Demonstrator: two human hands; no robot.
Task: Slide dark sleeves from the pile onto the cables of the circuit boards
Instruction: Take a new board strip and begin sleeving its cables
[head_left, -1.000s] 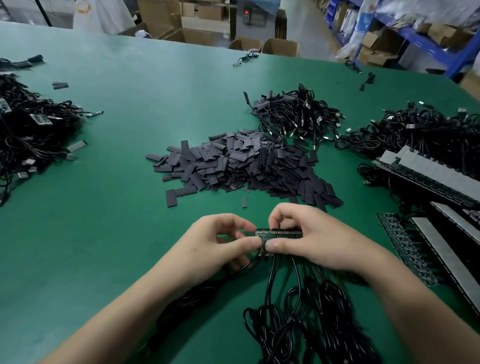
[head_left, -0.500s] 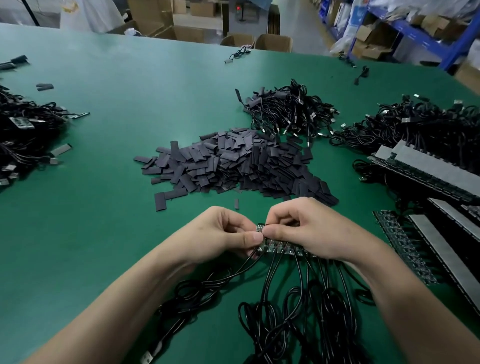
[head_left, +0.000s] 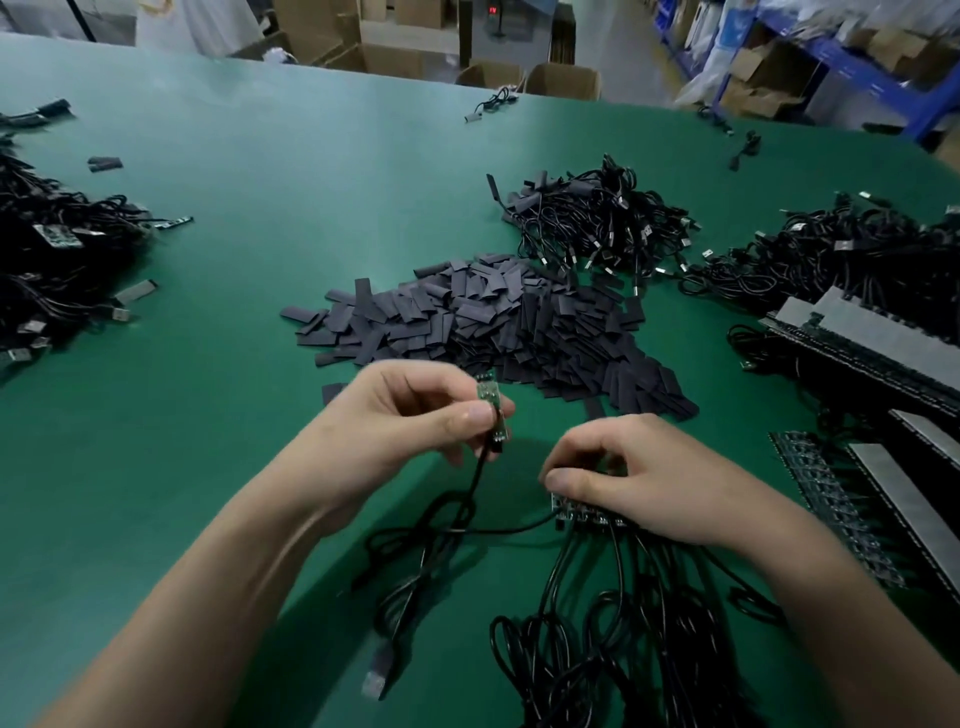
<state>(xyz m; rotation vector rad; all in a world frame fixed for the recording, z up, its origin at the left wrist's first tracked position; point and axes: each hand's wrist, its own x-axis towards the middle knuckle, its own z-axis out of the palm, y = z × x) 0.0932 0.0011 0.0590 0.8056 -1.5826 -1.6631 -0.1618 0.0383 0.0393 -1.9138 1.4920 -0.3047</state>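
My left hand pinches a small green circuit board between thumb and fingers, held upright above the table. Its black cable hangs down and loops to a USB plug near the front. My right hand grips a row of joined circuit boards lying on the table, with their black cables trailing toward me. The pile of dark flat sleeves lies just beyond both hands. No sleeve is in either hand.
The green table carries cable heaps at the far left, the back middle and the right. Strips of boards with grey backing lie along the right edge. Cardboard boxes and blue shelving stand beyond the table.
My left hand has pulled one board off the end of the row and lifted it up and left, its cable trailing. My right hand stays on the remaining row.
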